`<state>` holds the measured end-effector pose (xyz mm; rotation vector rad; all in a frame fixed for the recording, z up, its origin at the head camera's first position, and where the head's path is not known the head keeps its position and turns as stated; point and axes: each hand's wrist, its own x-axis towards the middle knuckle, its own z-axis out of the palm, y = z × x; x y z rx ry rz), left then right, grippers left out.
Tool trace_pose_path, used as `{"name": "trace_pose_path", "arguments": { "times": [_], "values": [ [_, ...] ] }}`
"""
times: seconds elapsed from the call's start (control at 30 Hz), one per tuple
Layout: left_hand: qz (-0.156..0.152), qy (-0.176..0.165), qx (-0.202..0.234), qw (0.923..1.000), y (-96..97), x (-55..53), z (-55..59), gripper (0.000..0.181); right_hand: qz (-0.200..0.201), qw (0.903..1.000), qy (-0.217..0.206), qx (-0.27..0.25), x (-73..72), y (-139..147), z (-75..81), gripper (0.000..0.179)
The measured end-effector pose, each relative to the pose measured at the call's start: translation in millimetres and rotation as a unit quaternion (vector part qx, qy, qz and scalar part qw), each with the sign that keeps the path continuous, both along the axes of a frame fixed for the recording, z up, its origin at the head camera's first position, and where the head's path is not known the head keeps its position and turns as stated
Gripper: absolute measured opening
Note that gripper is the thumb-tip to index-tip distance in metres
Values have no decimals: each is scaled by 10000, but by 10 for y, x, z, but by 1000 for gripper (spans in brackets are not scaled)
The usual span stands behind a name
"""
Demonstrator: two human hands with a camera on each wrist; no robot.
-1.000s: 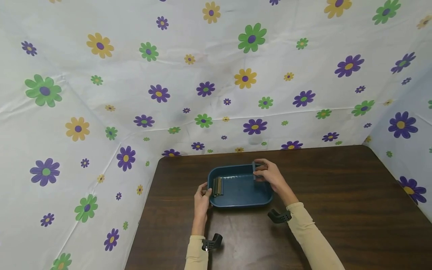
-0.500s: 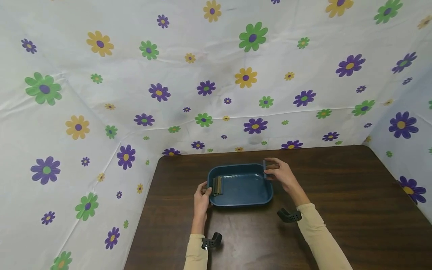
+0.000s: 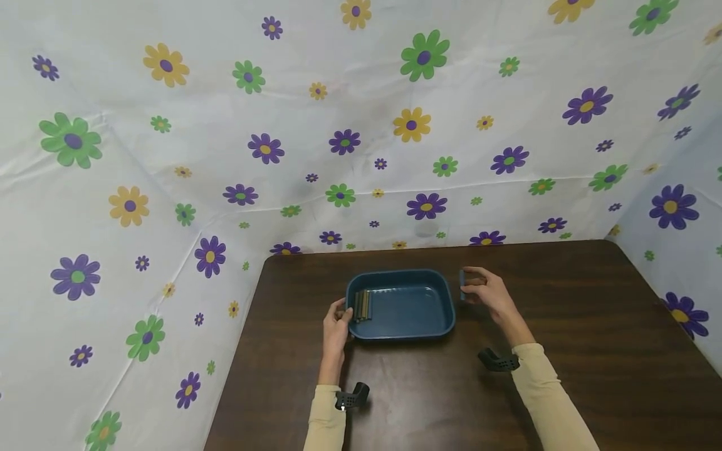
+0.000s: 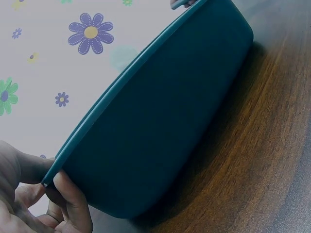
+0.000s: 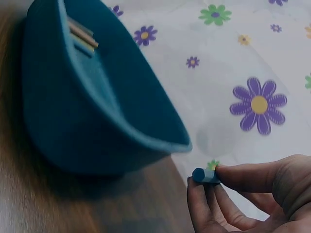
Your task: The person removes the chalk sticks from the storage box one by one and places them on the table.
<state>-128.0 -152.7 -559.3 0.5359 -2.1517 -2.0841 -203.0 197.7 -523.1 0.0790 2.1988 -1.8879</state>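
Note:
A blue rectangular tub (image 3: pixel 406 316) sits on the brown table. Several thin brown, yellowish and bluish sticks (image 3: pixel 363 307) lie side by side at its left end. My left hand (image 3: pixel 335 332) grips the tub's left rim, thumb on one side and fingers on the other, as the left wrist view shows. Just past the tub's right end, my right hand (image 3: pixel 491 294) pinches a short blue stick (image 5: pixel 206 175) between thumb and fingertips. It looks like a piece of chalk or crayon, but the kind is unclear. In the head view it stands roughly upright, apart from the tub.
The dark wood-grain table (image 3: pixel 581 338) extends to the right and in front of the tub. A white flower-printed sheet (image 3: pixel 372 113) hangs behind it and along both sides. A black camera mount (image 3: pixel 353 397) is worn on each wrist.
My right hand has carried the blue stick rightwards, from over the tub's right part to outside its right rim. The left hand keeps its grip; the sticks inside have not moved.

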Motion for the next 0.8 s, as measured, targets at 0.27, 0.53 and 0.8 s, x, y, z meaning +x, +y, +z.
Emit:
{"name": "trace_pose_path", "arguments": {
  "times": [0.27, 0.53, 0.8],
  "values": [
    [80, -54, -58, 9999, 6, -35, -15, 37, -82, 9996, -117, 245, 47, 150, -95, 60],
    [36, -51, -146, 9999, 3, -94, -3, 37, -64, 9989, -193, 432, 45, 242, -190, 59],
    [23, -51, -100, 9999, -4, -47, -28, 38, -81, 9977, -262, 625, 101, 310, -302, 57]
  ]
}}
